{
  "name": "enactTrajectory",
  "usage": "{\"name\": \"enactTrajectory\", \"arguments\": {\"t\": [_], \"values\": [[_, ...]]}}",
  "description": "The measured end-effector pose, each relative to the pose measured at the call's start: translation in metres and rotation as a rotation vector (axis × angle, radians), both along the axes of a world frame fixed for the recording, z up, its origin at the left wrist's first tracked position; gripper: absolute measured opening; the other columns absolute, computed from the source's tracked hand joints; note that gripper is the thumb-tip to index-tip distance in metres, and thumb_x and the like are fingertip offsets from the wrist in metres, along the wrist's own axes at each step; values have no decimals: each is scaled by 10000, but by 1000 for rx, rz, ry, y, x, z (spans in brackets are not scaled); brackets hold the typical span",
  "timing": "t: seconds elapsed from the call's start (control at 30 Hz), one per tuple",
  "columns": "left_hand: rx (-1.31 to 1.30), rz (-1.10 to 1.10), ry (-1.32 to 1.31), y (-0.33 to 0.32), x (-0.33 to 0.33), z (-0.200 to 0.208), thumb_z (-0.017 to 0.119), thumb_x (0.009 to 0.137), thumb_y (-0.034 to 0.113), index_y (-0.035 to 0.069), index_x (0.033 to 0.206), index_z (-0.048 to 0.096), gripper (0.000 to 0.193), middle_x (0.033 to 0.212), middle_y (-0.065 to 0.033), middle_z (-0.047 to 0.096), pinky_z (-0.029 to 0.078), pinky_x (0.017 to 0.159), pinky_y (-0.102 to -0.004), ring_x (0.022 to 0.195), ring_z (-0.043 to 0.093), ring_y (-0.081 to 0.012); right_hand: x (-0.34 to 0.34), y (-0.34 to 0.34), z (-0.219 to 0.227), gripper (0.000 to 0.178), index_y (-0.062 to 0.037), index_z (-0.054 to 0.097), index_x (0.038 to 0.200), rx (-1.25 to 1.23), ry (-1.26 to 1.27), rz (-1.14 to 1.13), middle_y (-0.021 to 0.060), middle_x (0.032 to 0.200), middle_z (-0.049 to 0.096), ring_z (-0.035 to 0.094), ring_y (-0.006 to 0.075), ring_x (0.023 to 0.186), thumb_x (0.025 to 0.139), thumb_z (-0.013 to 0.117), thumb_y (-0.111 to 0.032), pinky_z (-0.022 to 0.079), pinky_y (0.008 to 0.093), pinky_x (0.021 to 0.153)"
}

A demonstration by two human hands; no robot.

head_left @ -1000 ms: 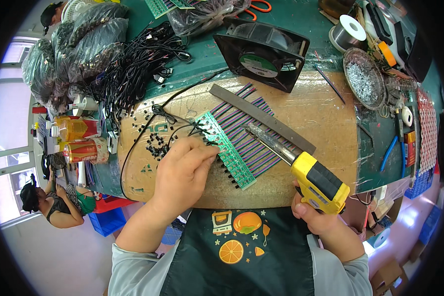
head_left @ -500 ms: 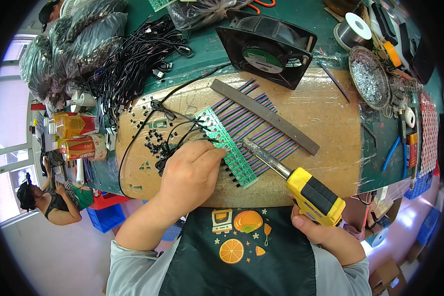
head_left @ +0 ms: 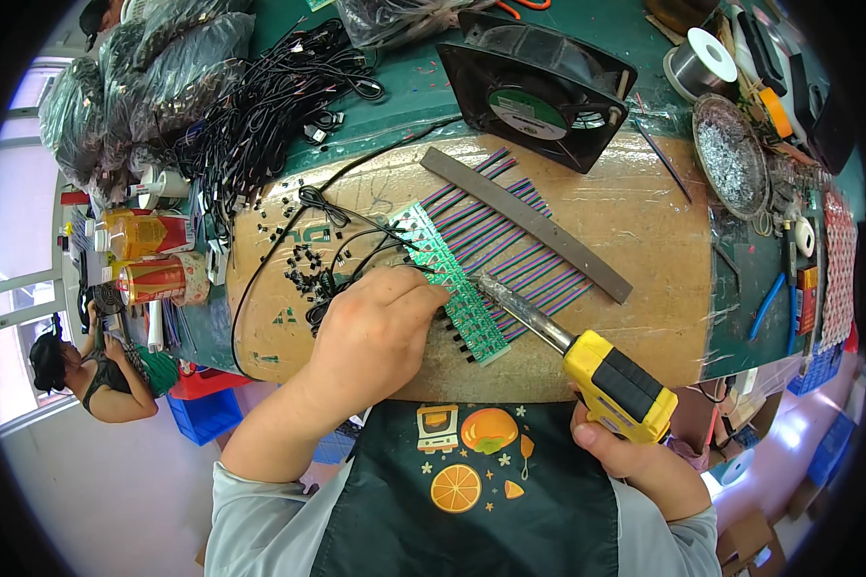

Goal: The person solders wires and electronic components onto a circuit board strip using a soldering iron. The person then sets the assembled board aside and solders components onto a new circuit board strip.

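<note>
A green circuit board strip point(head_left: 478, 334) lies at a slant on the work board, with rows of pink, green and black wires point(head_left: 516, 264) along its right side. My right hand point(head_left: 601, 438) grips a yellow and black soldering gun point(head_left: 618, 385); its metal tip meets the strip, close to my left fingertips. My left hand point(head_left: 380, 322) is closed in a pinch at the strip's left edge. What sits between its fingers is hidden. Black cables point(head_left: 356, 240) run to the strip's upper part and beneath this hand. Across the wires rests a flat grey-brown bar point(head_left: 529, 226).
A black fan point(head_left: 539, 91) stands behind the wires. Small black parts point(head_left: 303, 274) and a cable heap point(head_left: 289, 106) lie left. On the right are a solder spool point(head_left: 700, 65) and a metal dish point(head_left: 731, 154). Another person point(head_left: 101, 375) sits far left.
The table and its contents have shifted slightly rightward in view. Both hands and the soldering gun stay at nearly the same place on the strip.
</note>
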State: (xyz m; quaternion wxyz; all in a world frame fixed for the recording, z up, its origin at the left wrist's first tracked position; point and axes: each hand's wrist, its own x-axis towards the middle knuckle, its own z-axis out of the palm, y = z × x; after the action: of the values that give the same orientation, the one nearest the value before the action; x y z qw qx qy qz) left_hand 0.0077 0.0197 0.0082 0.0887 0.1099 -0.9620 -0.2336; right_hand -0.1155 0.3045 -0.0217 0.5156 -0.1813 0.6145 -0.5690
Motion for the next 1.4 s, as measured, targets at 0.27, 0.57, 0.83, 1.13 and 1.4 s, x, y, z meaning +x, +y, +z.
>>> {"name": "enactTrajectory", "arguments": {"t": [0.27, 0.57, 0.83, 1.13, 1.4], "values": [[-4, -20, -6, -1, 1, 1, 676, 788, -29, 51, 938, 689, 171, 889, -112, 664, 540, 694, -392, 806, 657, -312, 0, 8, -5, 557, -1, 481, 1308, 50, -15, 86, 31, 768, 566, 528, 111, 672, 863, 743, -211, 424, 256, 618], [7, -27, 6, -3, 1, -1, 676, 788, -27, 52, 951, 686, 181, 887, -113, 651, 539, 697, -393, 807, 649, -315, -1, 1, 0, 180, -36, 644, 980, 22, -98, -5, 37, 787, 630, 596, 138, 676, 841, 738, -101, 479, 291, 615], [-67, -37, 9, 1, 2, -6, 683, 777, -24, 38, 952, 684, 185, 873, -113, 634, 538, 685, -390, 798, 643, -310, -2, 0, 3, 197, -36, 641, 968, 59, -100, 4, 35, 784, 635, 600, 135, 666, 826, 756, -109, 484, 287, 608], [-114, -40, 6, 4, 0, -5, 689, 764, -16, 37, 951, 683, 194, 873, -103, 631, 540, 674, -383, 791, 638, -293, -2, -3, 3, 226, -29, 625, 959, 22, 18, 12, 70, 806, 637, 624, 178, 674, 803, 770, -102, 493, 300, 618], [-126, -45, 7, 4, 0, -5, 686, 761, -14, 34, 943, 681, 188, 867, -100, 634, 541, 672, -375, 786, 639, -286, -1, -5, 1, 217, -24, 601, 970, -47, 47, 20, 56, 817, 622, 604, 146, 682, 816, 753, -35, 475, 286, 624]]}}
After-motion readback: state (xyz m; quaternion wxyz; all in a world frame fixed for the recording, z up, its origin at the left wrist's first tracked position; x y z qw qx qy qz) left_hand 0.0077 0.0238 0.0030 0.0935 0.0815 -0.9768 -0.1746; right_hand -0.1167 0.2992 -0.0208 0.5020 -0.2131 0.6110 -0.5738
